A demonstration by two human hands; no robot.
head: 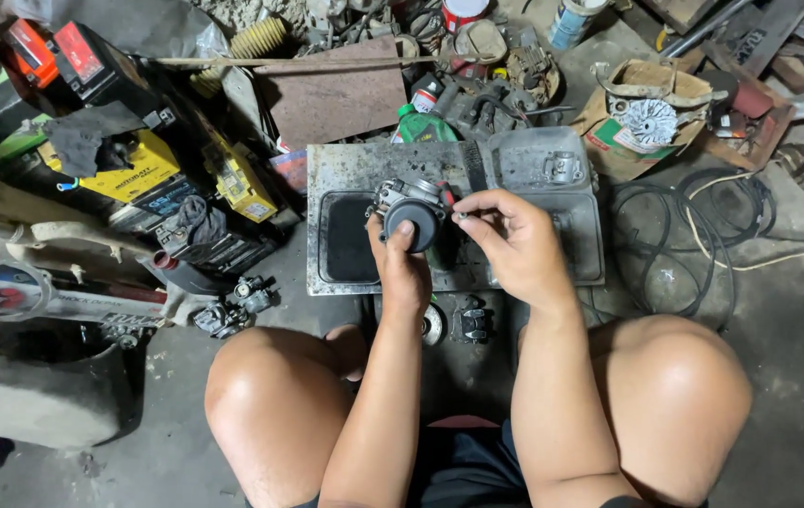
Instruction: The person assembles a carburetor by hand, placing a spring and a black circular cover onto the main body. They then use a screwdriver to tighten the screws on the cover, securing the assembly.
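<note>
Grimy concrete floor [788, 348] spreads under a dented metal tray [346, 174], with yellow boxes [139, 174] stacked left and a torn brown carton [642, 103] upper right. Over the tray my left hand [404, 268] grips a carburetor [411, 209], thumb on its round black cap, while my right hand [515, 240] pinches a small part against its side.

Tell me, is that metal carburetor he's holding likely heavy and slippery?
Probably heavy for its size: the carburetor looks like solid cast metal. Likely somewhat slippery, since the tray beneath looks greasy. It seems rigid; the left hand grips it from below while the right hand steadies it.
</note>
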